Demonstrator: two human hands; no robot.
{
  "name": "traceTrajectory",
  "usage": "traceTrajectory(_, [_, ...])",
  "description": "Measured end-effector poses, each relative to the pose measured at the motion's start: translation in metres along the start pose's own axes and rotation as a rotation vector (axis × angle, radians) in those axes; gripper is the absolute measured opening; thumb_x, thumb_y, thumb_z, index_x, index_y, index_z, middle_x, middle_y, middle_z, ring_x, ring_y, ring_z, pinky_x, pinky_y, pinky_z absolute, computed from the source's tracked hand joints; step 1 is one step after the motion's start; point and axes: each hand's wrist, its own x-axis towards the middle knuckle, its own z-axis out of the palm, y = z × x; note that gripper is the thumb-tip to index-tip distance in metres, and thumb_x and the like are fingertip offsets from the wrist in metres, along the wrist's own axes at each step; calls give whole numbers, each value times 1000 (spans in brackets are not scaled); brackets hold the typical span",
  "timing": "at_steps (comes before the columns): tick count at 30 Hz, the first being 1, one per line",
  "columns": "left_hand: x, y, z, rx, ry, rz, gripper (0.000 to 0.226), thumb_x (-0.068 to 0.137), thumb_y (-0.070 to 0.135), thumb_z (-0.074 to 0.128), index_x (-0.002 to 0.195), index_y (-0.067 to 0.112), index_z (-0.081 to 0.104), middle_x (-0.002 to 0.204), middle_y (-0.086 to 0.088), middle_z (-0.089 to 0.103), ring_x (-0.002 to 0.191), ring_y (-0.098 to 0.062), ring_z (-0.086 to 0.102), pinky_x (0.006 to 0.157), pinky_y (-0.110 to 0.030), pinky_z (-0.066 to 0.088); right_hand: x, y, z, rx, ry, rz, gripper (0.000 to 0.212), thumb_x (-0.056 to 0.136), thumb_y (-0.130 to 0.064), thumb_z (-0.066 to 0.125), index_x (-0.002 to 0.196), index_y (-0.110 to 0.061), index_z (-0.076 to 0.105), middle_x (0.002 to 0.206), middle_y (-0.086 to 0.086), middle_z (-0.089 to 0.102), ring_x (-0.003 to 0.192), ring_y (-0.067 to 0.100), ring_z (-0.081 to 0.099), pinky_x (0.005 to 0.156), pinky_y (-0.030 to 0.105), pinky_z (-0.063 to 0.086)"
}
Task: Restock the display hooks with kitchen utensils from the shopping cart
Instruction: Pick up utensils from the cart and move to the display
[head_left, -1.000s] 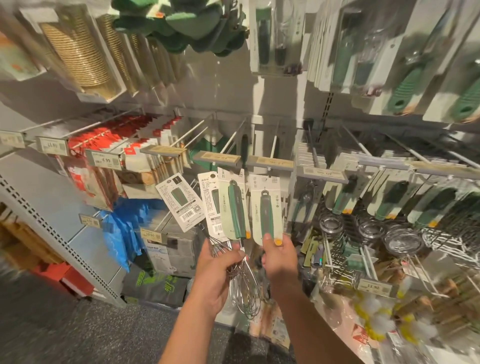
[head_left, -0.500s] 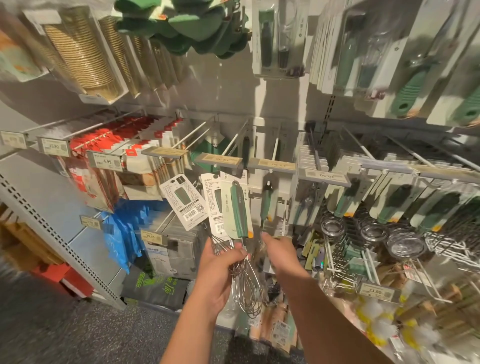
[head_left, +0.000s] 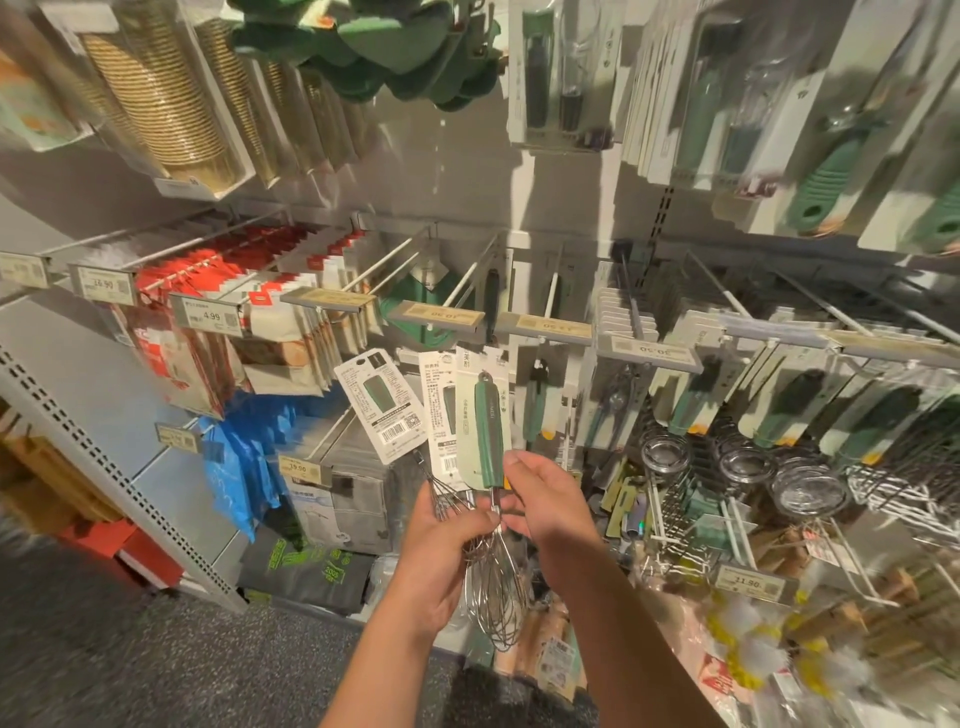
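Whisks (head_left: 483, 499) bunched in left hand (head_left: 441, 551), fingers curled round wires; right hand (head_left: 545, 499) pinches front handle. Separate one card, thread hole onto empty hook (head_left: 555, 283).

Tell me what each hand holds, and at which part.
The left hand grips several whisks at their wire heads. The right hand pinches the front whisk at its handle's base.

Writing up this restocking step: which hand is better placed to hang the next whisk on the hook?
Right, probably. The right hand pinches the front whisk at the base of its handle, while the left hand grips the whole bunch by its wires. The hook is above, slightly right.
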Motion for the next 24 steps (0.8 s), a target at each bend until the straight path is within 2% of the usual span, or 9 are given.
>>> traceTrajectory(2, [-3,0,-1,57,-34,18,64,82,-22,65,127,23,59,112,-18,76,96,-28,71,86,-41,55,-2,0,2,32,-18,-2,18,102,-31,63,116,-20,67,109,8,77,89,22,70,87,38,61])
traceTrajectory(4, [-5,-1,-2,96,-48,20,64,83,-21,66,125,27,60,111,-14,77,96,-24,71,84,-38,54,-5,-2,4,59,-25,0,16,102,-26,63,114,-16,69,103,3,80,87,19,74,77,33,63])
traceTrajectory(9, [-4,1,-4,88,-50,50,77,67,-6,78,135,22,57,117,-14,75,108,-31,70,101,-45,54,-7,-9,4,67,-52,-25,17,102,-19,63,118,-13,67,103,1,80,93,23,77,73,32,61])
traceTrajectory(12, [-4,1,-9,95,-34,77,64,81,-16,71,129,24,59,111,-12,77,105,-30,72,95,-44,55,-4,-7,1,110,-57,-19,26,101,-19,65,126,-16,62,116,3,77,101,29,76,86,44,62])
traceTrajectory(14, [-6,0,-10,91,-8,73,60,84,-15,69,118,32,58,107,-10,78,104,-30,72,97,-45,54,-5,-4,0,87,-40,-29,48,93,-34,74,136,-21,56,130,0,71,113,26,72,99,53,56])
traceTrajectory(16, [-6,-3,-12,120,34,80,61,83,-14,72,107,40,55,105,-6,78,104,-27,73,97,-45,54,-7,-1,-2,87,-60,-30,68,83,-48,81,141,-24,53,138,-2,66,121,23,67,101,53,55])
traceTrajectory(19, [-3,-7,-15,220,64,132,62,81,-11,75,120,34,60,107,-1,79,104,-26,74,96,-48,57,-11,1,-7,126,-52,-58,30,103,-24,62,133,-29,58,123,-13,73,108,14,72,76,33,59])
traceTrajectory(22, [-1,-9,-17,274,91,163,60,80,-12,74,125,26,60,103,2,79,101,-22,75,94,-43,58,-13,1,-11,118,19,-67,22,107,-28,54,129,-33,58,112,-22,74,97,9,75,64,26,57])
traceTrajectory(24, [0,-9,-15,284,77,168,61,80,-10,75,126,27,59,106,2,79,104,-22,74,97,-45,57,-13,-1,-11,82,58,-71,35,106,-39,53,140,-30,52,131,-16,65,110,14,69,69,30,59])
